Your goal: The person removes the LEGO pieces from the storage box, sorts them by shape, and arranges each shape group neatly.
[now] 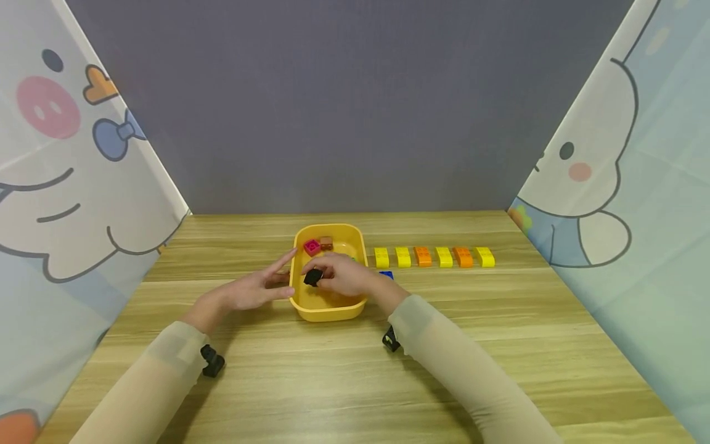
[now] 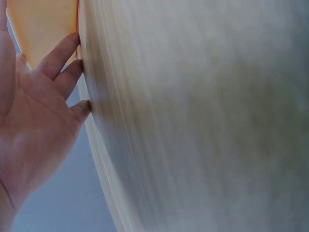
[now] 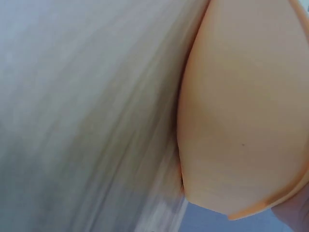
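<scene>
A yellow plastic bin (image 1: 328, 315) stands on the table, with my right hand (image 1: 345, 274) reaching down inside it. Between the thumb and fingers of that hand is a black toy brick (image 1: 313, 277), pinched near the bin's left side. My left hand (image 1: 252, 291) has its fingers spread and touches the bin's left wall from outside; the left wrist view shows this hand (image 2: 41, 116) beside the wall too. At the bin's far end lie a magenta brick (image 1: 312, 247) and a brown brick (image 1: 326, 243). A bit of green shows behind the right hand, mostly hidden.
Right of the bin runs a row of yellow bricks (image 1: 402, 257) and orange bricks (image 1: 423, 256). Nearer, a blue brick (image 1: 386, 274) is partly covered by the right wrist. A grey panel (image 1: 349, 111) closes off the table's back, with printed cloths at both sides.
</scene>
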Action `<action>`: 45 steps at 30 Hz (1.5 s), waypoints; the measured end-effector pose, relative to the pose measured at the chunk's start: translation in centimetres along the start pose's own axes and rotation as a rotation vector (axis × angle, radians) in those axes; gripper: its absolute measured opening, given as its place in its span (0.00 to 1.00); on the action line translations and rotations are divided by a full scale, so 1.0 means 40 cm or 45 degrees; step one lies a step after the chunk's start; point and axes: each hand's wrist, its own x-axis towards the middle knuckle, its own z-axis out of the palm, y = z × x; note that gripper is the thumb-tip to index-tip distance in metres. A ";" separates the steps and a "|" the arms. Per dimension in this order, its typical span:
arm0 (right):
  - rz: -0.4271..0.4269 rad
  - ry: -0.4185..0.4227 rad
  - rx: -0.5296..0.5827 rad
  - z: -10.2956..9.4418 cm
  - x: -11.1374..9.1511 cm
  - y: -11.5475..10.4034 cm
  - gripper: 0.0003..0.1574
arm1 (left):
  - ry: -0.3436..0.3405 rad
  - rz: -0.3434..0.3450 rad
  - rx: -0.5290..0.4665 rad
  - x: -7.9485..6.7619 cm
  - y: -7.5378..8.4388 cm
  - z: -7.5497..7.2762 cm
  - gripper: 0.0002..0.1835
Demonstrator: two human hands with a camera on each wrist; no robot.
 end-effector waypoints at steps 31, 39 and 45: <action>0.368 0.502 0.483 -0.177 -0.282 0.143 0.29 | -0.003 0.002 -0.001 -0.001 0.006 0.003 0.54; 0.477 0.521 0.399 -0.189 -0.345 0.209 0.30 | -0.006 0.013 0.007 -0.001 0.007 0.003 0.54; 0.487 0.483 0.420 -0.189 -0.364 0.244 0.29 | -0.001 -0.009 0.017 0.004 0.002 0.004 0.54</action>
